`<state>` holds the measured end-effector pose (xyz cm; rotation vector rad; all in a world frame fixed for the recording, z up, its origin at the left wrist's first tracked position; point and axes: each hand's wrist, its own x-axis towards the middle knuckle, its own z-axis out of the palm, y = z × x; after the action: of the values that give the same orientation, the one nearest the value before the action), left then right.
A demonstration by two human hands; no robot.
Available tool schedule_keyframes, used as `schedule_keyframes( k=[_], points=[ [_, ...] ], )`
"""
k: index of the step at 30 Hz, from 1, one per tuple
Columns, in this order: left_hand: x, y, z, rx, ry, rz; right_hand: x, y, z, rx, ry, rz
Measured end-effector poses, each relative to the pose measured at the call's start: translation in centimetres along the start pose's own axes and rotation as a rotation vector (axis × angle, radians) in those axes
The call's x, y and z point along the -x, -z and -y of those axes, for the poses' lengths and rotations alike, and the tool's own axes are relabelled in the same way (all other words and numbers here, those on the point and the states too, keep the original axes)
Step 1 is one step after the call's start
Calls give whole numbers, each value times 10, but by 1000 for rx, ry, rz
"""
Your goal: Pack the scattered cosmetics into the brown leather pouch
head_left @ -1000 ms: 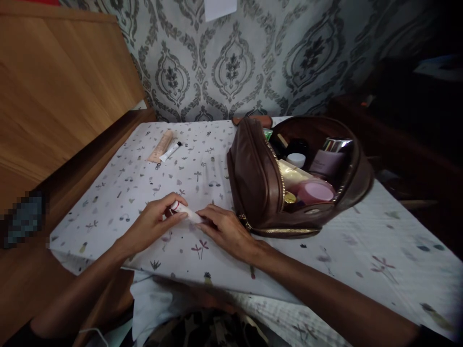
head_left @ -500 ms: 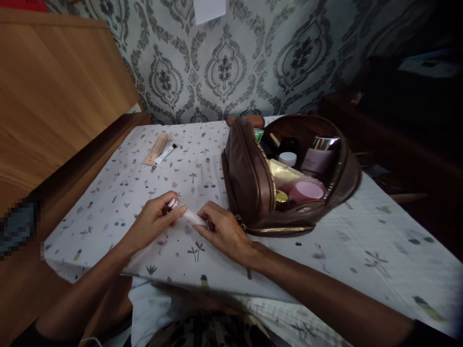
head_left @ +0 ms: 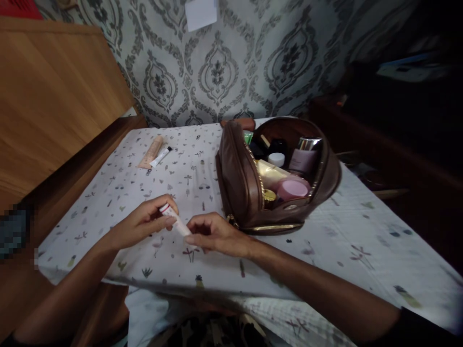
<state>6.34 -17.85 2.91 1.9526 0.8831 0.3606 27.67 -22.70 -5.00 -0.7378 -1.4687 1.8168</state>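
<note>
A slim white tube (head_left: 180, 227) with a red band near its left end is held between both hands, above the table's front part. My left hand (head_left: 154, 218) pinches the banded end. The other end lies between the thumb and fingers of my right hand (head_left: 211, 233). To the right stands a brown cosmetic bag (head_left: 240, 180), unzipped, with a pink round container (head_left: 293, 188), a white-lidded jar (head_left: 277, 159) and a silver-capped bottle (head_left: 304, 156) inside. Further back on the left lie a beige tube (head_left: 152, 152) and a small white tube with a black cap (head_left: 161, 157).
The table (head_left: 325, 270) has a white patterned cloth. A wooden panel (head_left: 65, 82) rises at the left, and patterned wallpaper (head_left: 217, 72) is behind. Dark furniture with items on it stands at the right.
The tube is now tilted more steeply, its right end lower. My right hand has turned and shifted down and left with it. The whole view has shifted slightly.
</note>
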Motion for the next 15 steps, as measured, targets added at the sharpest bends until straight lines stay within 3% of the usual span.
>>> schedule_keyframes(
  k=[2, 6, 10, 15],
  points=[
    [0, 3, -9, -52, -34, 38, 3, -2, 6, 47, 18, -1],
    [-5, 5, -30, -170, -107, 127, 14, -11, 25, 236, 182, -150],
    [-12, 2, -52, -168, -178, 181, 37, -18, 52, 313, 254, -259],
    [-34, -11, -88, -151, -302, 62, 83, -14, 81, 385, 243, -348]
  ],
)
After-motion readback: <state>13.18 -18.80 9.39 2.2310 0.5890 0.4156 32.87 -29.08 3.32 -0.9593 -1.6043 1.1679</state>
